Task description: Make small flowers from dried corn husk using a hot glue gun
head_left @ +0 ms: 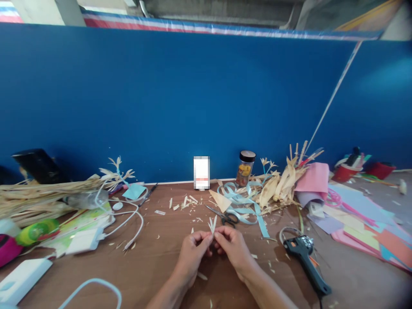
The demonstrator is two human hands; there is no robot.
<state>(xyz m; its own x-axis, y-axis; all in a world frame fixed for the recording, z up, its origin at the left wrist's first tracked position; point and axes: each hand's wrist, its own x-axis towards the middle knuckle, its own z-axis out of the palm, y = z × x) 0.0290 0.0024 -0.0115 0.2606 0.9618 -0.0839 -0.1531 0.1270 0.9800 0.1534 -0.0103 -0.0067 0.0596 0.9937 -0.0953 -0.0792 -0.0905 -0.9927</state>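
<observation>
My left hand and my right hand meet low in the middle of the view, fingertips pinched together. Between them stands a small fan of pale, pointed strips, which look like dried corn husk. Both hands grip its base; the fingers hide its lower end. Just beyond the right fingers lie black-handled scissors, blades toward the left. A triangular piece of husk and a curling light-blue ribbon lie behind the scissors. Small husk scraps are scattered over the table around the hands.
A black glue gun lies at the right, near coloured paper sheets. Behind are a black-lidded jar and a husk bundle. At left are white cables, a power bank and more husks. A blue partition stands behind.
</observation>
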